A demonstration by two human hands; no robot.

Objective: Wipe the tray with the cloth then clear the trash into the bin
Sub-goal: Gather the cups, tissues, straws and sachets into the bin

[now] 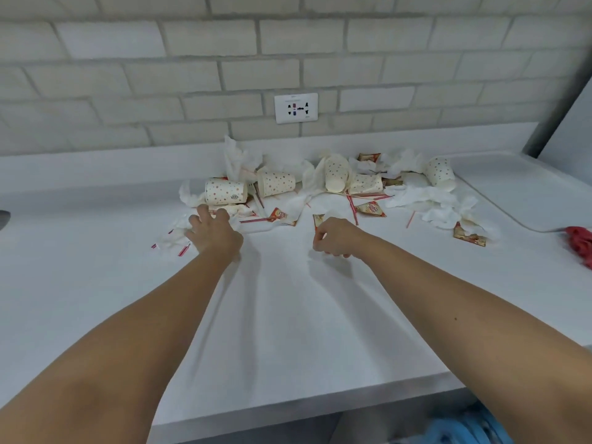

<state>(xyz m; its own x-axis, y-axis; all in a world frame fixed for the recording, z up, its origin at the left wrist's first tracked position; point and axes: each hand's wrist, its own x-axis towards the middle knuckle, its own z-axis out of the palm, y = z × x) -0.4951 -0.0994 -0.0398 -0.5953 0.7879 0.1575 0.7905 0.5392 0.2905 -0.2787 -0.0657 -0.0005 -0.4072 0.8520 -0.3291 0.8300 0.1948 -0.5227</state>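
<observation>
Surroundings: white surface (288, 315) against a pale brick wall (192, 75), with a wall socket (296, 108) above the back edge. A dark object (4, 217) is cut off at the left edge. A blurred blue object (464, 427) sits below the front edge, right; cannot tell what it is.

Trash lies in a band along the back edge, from the middle toward the right. Crumpled tissues (416, 195) and red-and-white stirrers (352, 208) are mixed among the cups, so nothing lies alone.

White tray (512, 193): back right corner of the surface, flat, just right of the trash band. Red cloth (581, 243): at the right edge, just beside the tray's front rim and partly out of view.

Left hand (213, 233): arm stretched forward, palm down, fingers spread and released over a tissue in front of the leftmost cup (226, 191). It grips nothing.

Right hand (333, 237): arm stretched forward, knuckles up, fingers curled down at the surface beside a sachet (318, 221). Cannot tell whether it pinches the sachet.

Counts: 5 dotted paper cups, all on their sides (the other four: (276, 183), (336, 173), (366, 184), (440, 171)). At least 5 sachets, including (278, 215), (371, 208), (469, 234) and (368, 157). 1 tray, 1 cloth. Tissues and stirrers are too tangled to count.
</observation>
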